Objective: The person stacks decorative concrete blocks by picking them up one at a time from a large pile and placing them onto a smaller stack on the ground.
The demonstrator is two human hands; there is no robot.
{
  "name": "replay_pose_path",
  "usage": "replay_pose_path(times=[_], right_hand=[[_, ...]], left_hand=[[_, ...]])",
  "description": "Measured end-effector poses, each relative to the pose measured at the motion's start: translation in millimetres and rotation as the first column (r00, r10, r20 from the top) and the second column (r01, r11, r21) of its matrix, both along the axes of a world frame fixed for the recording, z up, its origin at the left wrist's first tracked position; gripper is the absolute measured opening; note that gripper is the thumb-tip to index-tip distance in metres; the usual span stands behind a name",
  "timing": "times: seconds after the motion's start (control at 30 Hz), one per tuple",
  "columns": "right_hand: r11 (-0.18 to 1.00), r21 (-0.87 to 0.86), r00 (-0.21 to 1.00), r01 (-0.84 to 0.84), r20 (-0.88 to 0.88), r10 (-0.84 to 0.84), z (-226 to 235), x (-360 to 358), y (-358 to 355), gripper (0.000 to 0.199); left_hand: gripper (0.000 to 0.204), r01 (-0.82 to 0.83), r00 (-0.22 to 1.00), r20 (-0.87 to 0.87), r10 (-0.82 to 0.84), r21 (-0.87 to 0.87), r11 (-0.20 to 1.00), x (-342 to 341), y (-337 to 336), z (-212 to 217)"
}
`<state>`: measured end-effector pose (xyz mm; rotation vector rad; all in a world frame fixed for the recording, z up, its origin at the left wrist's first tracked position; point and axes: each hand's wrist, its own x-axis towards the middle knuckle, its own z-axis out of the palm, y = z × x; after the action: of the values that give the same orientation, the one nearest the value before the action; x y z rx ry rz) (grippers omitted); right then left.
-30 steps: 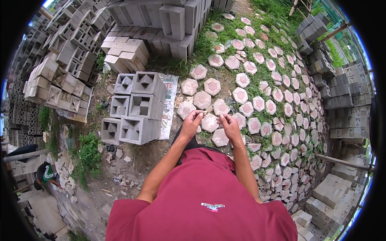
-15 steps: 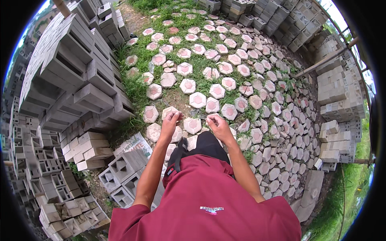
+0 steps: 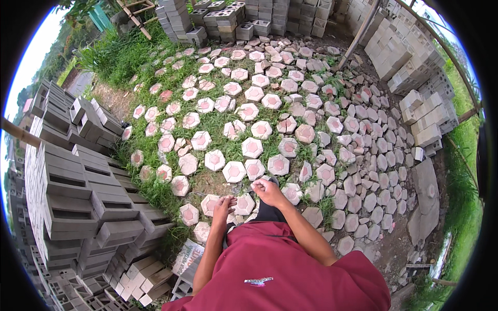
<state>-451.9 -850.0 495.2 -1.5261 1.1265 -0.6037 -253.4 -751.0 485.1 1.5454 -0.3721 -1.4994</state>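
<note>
Two hands, left [image 3: 223, 206] and right [image 3: 269, 192], hang loosely curled and empty above a hexagonal grey paver [image 3: 244, 204] with a pink centre.

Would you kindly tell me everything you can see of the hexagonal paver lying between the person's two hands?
The hexagonal paver looks like cast concrete, pale grey at the rim with a pinkish-red centre panel. It lies flat on the ground among similar pavers and patches of grass, just ahead of the person. The left hand is at its left edge and the right hand at its upper right; whether either actually grips it cannot be told. Its near edge is hidden by the dark trousers.
</note>
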Motion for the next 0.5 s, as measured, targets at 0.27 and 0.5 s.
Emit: replay_pose_path(times=[0.27,0.5], right_hand=[[0.999,0.019,0.999,0.047,-0.022,-0.046,47.8,-50.2,-172.5,0.034],[0.965,0.075,0.953,0.25,0.155,-0.259,37.2,-74.7,-301.8,0.029]], left_hand=[[0.032,0.02,0.999,0.047,-0.013,-0.143,0.99,-12.3,-215.2,44.5],[0.031,0.049,0.998,-0.018,-0.056,-0.278,0.959,-53.0,-348.5,73.5]])
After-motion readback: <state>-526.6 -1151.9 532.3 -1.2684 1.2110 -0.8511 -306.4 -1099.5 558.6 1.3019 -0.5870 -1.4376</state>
